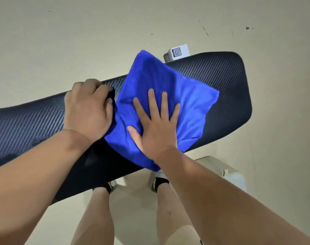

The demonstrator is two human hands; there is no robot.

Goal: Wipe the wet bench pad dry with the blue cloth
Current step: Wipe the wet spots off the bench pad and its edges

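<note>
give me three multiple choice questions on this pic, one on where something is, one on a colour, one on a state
1. Where is the small white box with a QR label relative to the black woven-texture bench pad?
A. on top of it
B. beyond its far edge
C. at its near edge, by the feet

2. What colour is the soft cloth spread on the pad?
A. red
B. white
C. blue

3. How is the right hand?
A. flat, fingers spread, pressing on the cloth
B. clenched in the air
C. pinching a cloth corner

Answers:
1 B, the box peeks out past the pad's far edge.
2 C, the cloth is bright blue.
3 A, the palm lies flat on the cloth with straight fingers.
</note>
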